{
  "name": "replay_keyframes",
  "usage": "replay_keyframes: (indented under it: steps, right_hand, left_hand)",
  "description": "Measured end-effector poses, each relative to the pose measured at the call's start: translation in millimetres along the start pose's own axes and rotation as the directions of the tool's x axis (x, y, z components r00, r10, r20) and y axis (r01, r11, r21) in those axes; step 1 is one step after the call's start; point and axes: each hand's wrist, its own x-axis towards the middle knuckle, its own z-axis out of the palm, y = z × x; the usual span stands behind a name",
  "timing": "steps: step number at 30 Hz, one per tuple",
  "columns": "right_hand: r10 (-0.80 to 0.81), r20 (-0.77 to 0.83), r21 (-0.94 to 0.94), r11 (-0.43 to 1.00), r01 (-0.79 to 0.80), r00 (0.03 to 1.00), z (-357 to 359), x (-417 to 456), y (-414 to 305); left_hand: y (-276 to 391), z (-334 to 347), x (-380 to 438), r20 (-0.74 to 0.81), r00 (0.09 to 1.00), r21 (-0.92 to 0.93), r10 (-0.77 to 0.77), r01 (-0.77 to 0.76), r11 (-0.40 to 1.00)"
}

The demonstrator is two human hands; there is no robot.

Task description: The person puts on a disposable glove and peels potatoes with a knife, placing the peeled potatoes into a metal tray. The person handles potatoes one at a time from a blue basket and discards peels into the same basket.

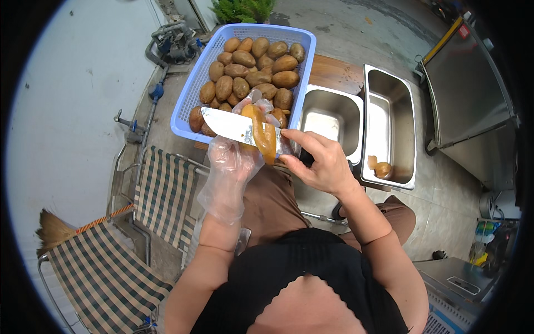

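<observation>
My left hand [233,156], in a clear plastic glove, holds a brown oval fruit, likely a sapodilla, mostly hidden behind the knife. My right hand [323,163] is bare and grips a wide-bladed kitchen knife [225,124] near the heel of its blade; the dark handle is partly covered by the hand. Across the blade hangs a long curl of orange-brown peel [263,137]. Both hands work over the near edge of a blue plastic basket [190,100], in which several brown sapodillas [240,87] are piled.
Right of the basket sit a steel pan [356,125] and a longer steel pan [411,125] holding a peeled fruit [382,169] and a scrap. They rest by a wooden surface [336,73]. Checked folding chairs [164,194] and pipes [155,92] are at left, a steel cabinet [467,83] at right.
</observation>
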Motion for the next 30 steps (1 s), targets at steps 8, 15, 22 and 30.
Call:
replay_keyframes:
  steps: [8, 15, 22, 30]
  right_hand:
    - [-0.010, 0.012, 0.102, 0.995, 0.009, 1.000, -3.4, 3.8, 6.1]
    - [0.062, 0.058, 0.254, 0.964, -0.075, 0.996, -3.7, 8.2, 15.9]
    - [0.244, 0.079, 0.355, 0.899, -0.256, 0.967, 1.0, 0.6, 14.8]
    - [0.307, 0.034, 0.353, 0.887, -0.299, 0.951, 5.6, -6.5, 24.9]
  left_hand:
    - [6.3, -1.3, -2.7, 0.097, 0.994, 0.228, -0.053, 0.030, 0.973]
    - [10.7, 13.3, -8.2, 0.016, 0.998, 0.301, -0.056, 0.048, 0.953]
    - [11.1, 5.8, 1.4, -0.112, 0.989, -0.181, -0.092, 0.071, 0.981]
    - [7.0, 7.5, -8.2, -0.208, 0.975, -0.014, -0.083, 0.082, 0.997]
